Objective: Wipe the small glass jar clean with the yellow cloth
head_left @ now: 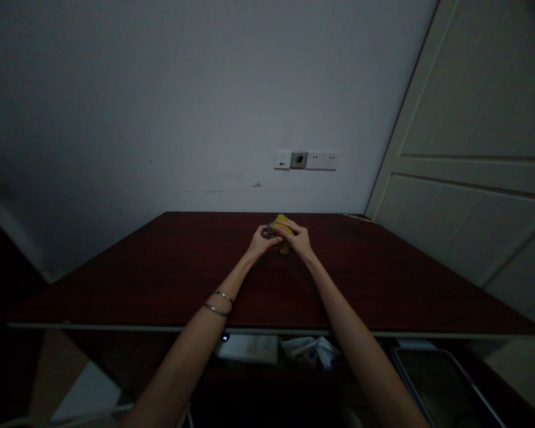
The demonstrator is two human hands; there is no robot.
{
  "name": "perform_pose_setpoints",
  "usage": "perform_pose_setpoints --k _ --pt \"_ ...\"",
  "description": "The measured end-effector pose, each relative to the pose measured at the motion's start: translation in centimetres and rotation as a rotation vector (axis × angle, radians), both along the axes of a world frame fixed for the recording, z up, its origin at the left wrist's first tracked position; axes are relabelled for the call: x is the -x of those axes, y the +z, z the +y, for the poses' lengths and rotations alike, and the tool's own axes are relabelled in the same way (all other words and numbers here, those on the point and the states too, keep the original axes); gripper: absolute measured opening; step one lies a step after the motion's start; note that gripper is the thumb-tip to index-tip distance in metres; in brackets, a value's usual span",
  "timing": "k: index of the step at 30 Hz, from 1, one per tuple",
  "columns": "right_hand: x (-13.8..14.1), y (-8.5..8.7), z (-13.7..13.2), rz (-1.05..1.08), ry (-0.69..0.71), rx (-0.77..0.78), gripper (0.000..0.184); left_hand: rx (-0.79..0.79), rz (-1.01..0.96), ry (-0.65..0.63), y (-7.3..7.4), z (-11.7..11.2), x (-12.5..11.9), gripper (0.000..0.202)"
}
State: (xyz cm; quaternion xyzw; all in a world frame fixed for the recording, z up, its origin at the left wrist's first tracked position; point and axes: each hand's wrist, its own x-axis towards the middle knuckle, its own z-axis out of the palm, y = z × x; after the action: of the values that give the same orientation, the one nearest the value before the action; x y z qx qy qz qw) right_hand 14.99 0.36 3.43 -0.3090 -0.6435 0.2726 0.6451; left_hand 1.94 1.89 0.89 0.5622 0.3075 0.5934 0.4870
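Note:
Both hands come together over the middle of the dark red table point(191, 267), towards its far side. My left hand point(259, 242) is closed around a small grey, shiny, see-through object point(271, 230), perhaps glass; its exact kind is not clear. In my right hand point(298, 239), the fingers press a yellow piece point(282, 220), cloth-like or sponge-like, against that object. A dull yellowish part point(284, 249) shows below, between the hands. Fingers cover much of both things, and the dim light blurs the details.
Behind the table stands a pale wall with a row of sockets point(321, 160). A panelled door point(468, 154) is at the right. Under the tabletop's front edge, a shelf holds a white box point(249, 349) and crumpled packets point(310, 351). A dark framed tray-like thing point(441, 380) lies lower right.

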Motion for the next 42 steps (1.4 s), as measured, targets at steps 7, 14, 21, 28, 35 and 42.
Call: perform_pose_setpoints --k 7,14,21,28,35,42 --pt "-0.2 -0.3 0.6 0.184 -0.027 0.207 0.045 0.019 0.066 -0.076 0.1 -0.5 0.1 0.066" --pt "-0.4 -0.4 0.6 0.269 0.111 0.259 0.041 0.005 0.078 -0.030 0.2 -0.1 0.2 0.060" --pt "-1.3 -0.5 0.1 0.026 0.429 0.208 0.070 0.077 0.069 -0.054 0.6 -0.5 1.0 0.055" --pt "-0.5 -1.2 0.4 -0.098 0.373 0.109 0.094 0.085 0.052 -0.012 0.3 0.1 0.9 0.052" --pt "-0.5 -1.1 0.5 -0.067 0.280 0.106 0.088 0.098 0.101 -0.103 0.1 0.4 1.5 0.059" --pt "-0.7 -0.6 -0.1 0.088 0.275 0.241 0.084 0.046 0.291 -0.132 0.5 0.7 3.1 0.064"
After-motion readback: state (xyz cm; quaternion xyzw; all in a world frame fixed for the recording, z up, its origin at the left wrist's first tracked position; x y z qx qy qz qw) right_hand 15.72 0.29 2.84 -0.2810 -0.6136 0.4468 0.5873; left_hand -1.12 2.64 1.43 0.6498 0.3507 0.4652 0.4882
